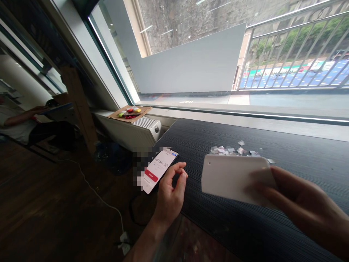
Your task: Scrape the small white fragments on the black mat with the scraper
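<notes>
My right hand (294, 196) grips a white flat panel (231, 178) by its right end, thumb on the near face. The panel has rounded corners and a small hole at its upper left; it is held up over the dark table (218, 222), partly blurred. Behind its top edge lies a scatter of small, pale, shiny square pieces (223, 149), some hidden by it. To the left, my left hand (171, 189) is curled, with thumb and fingertips close together; anything between them is too small to make out. Beside it lies a phone (160, 169) with a running timer on its screen.
A radiator (147, 125) stands left of the table, with cardboard (114, 115) and small colourful items on top. Beyond the table run a sill and a large window (191, 72). A white cable (95, 191) crosses the floor to a power strip (125, 243). Another person (16, 123) sits far left.
</notes>
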Motion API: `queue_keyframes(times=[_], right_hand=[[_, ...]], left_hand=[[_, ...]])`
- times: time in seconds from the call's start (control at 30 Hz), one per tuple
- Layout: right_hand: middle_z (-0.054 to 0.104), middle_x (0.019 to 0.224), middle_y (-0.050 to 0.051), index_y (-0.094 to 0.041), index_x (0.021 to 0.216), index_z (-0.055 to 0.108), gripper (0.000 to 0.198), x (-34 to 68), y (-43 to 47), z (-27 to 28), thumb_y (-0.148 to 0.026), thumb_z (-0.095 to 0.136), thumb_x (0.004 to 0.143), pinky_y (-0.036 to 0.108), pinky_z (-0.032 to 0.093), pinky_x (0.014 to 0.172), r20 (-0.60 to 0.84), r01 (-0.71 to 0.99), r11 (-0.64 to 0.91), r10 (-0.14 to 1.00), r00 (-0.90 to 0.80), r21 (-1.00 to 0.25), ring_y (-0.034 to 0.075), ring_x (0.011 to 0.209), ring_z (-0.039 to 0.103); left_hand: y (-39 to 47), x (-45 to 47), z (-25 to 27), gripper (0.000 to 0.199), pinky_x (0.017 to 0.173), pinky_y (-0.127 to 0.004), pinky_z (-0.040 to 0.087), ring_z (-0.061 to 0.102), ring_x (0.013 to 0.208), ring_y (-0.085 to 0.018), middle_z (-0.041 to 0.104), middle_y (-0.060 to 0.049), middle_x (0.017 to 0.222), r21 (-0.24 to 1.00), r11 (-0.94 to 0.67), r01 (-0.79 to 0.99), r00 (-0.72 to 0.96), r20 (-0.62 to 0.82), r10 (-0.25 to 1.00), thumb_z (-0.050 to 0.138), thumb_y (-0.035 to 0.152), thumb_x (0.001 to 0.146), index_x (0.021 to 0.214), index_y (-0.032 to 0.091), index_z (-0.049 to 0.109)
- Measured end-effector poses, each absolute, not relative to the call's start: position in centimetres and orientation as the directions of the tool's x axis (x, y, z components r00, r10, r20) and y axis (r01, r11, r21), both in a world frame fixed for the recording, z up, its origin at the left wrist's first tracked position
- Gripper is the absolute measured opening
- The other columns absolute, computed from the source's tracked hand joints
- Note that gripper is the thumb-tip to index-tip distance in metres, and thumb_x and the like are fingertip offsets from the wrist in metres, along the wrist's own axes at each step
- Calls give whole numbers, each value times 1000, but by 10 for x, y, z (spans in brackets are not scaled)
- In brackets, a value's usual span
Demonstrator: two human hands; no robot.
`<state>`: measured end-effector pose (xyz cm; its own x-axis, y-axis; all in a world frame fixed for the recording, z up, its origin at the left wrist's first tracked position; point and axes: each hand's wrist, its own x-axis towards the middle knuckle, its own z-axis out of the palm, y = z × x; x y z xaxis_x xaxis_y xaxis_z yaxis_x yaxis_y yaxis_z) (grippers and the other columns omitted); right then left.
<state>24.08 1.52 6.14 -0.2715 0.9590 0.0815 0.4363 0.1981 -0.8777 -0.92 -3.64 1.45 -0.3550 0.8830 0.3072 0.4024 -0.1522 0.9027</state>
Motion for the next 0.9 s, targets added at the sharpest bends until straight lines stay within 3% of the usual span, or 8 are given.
queue_keyframes(times=[0.17, 0.3, 0.5, 0.7, 0.9], right_hand=[[73, 90, 4, -30, 91, 63, 27, 267, 20, 58, -54, 55, 81, 38, 51, 60, 274, 693, 234, 960, -55, -682, 24, 69, 64], [73, 87, 3, -30, 89, 62, 23, 271, 19, 53, -50, 51, 83, 38, 49, 59, 310, 729, 300, 942, -126, -616, 24, 70, 65], [72, 79, 3, -27, 85, 65, 31, 265, 18, 47, -55, 53, 79, 32, 47, 50, 207, 620, 284, 959, -196, -732, 22, 66, 64], [71, 81, 4, -24, 88, 66, 29, 258, 16, 53, -49, 56, 77, 32, 48, 54, 116, 548, 155, 988, -106, -822, 22, 69, 63], [68, 71, 3, -21, 80, 67, 22, 255, 14, 57, -43, 62, 76, 27, 47, 49, -32, 440, 141, 931, -363, -887, 19, 64, 62]], left_hand=[[-37, -11, 13, 25, 86, -30, 49, 61, 89, -16, 64, -4, 92, 893, -144, 427, -352, 311, 883, 53, 30, 88, 109, 19, 62], [-37, -13, 12, 26, 87, -31, 50, 62, 89, -17, 66, -4, 93, 878, -137, 458, -351, 320, 880, 55, 32, 87, 107, 19, 64], [-37, -14, 12, 26, 87, -32, 51, 63, 89, -18, 67, -4, 92, 871, -146, 468, -341, 331, 880, 56, 33, 86, 106, 19, 65], [-37, -14, 12, 27, 88, -32, 50, 63, 91, -18, 67, -5, 95, 876, -137, 463, -334, 315, 888, 56, 33, 87, 108, 20, 64], [-38, -13, 12, 26, 89, -32, 50, 63, 92, -18, 67, -5, 97, 877, -139, 460, -332, 316, 889, 55, 33, 88, 108, 19, 64]])
